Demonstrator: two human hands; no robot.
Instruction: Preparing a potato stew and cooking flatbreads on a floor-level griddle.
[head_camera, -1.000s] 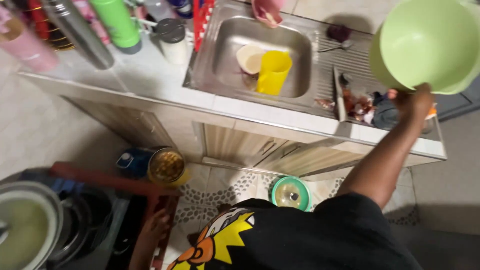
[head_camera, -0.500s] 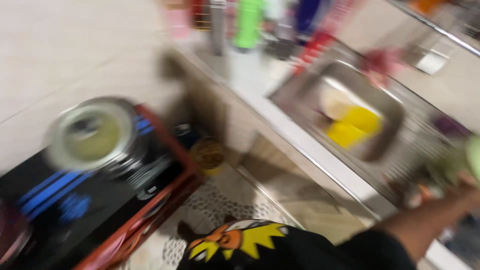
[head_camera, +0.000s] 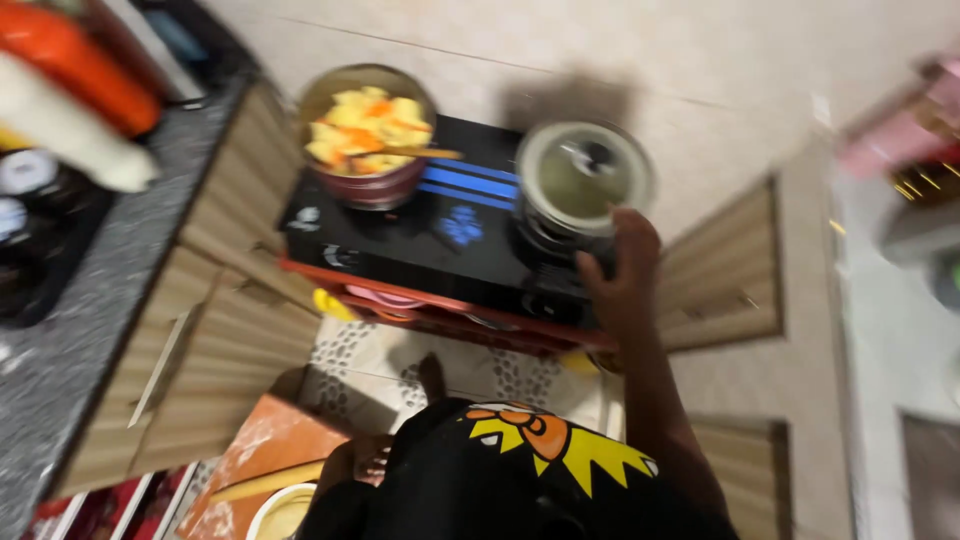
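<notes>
The lidded pot (head_camera: 583, 185) stands on the black stove (head_camera: 440, 235); the right hand (head_camera: 622, 268) touches its side, whether gripping is unclear. Beside it, an open pot of food (head_camera: 368, 135).

Black shirt (head_camera: 520, 480) with yellow and orange spiky print, bare forearm (head_camera: 660, 400), bare feet (head_camera: 432, 375)

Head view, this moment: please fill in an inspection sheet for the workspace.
Surface: black two-burner stove on a low red stand.
Job's things: lidded pot on the right burner; open pot of yellow chunks with a wooden spoon on the left.
Clutter: bottles, blurred, on the grey counter.
Hands: right hand at the lidded pot's near side, contact unclear; left hand not in view.
Cables: nothing seen.
Surroundings: tiled floor, wooden cabinet doors.
</notes>
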